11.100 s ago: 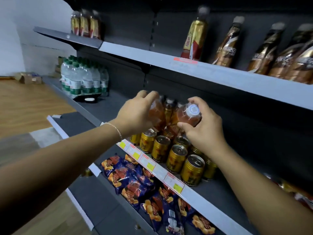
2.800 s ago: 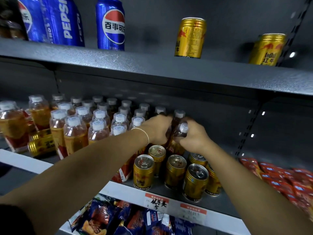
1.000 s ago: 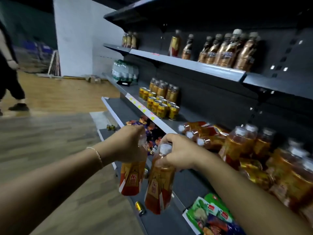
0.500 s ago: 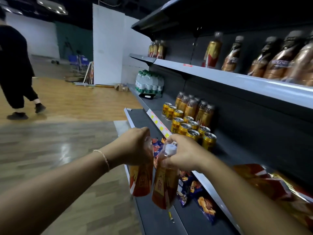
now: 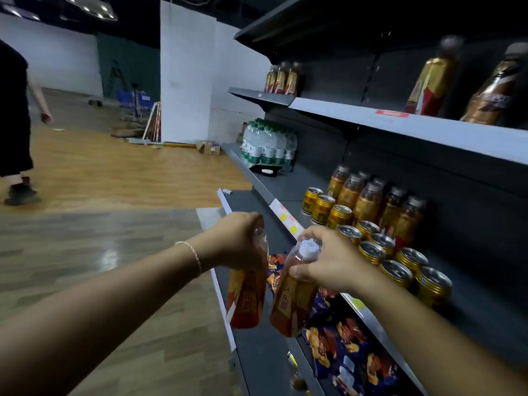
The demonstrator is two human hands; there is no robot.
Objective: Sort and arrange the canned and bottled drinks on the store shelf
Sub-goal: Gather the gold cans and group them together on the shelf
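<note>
We've drawn nearer the shelved tea row (image 5: 368,200), left hand (image 5: 243,241) clamped on left tea bottle (image 5: 247,298), right hand (image 5: 328,260) on right tea bottle (image 5: 291,305); shelving looks next.

The left grip (image 5: 240,241) is curled round the top of the left bottle (image 5: 247,298), hiding its cap, while the right grip (image 5: 328,261) pinches the right bottle (image 5: 291,304) just under its white cap. Both orange bottles hang close beside each other over the snack bags (image 5: 343,347) on the lower shelf. On the middle shelf (image 5: 471,315) gold cans (image 5: 371,250) stand in rows with orange shelf bottles (image 5: 368,201) behind them and water bottles (image 5: 265,144) farther along, and a person in dark clothes (image 5: 14,110) is at the left edge, across the wooden floor (image 5: 114,172).
</note>
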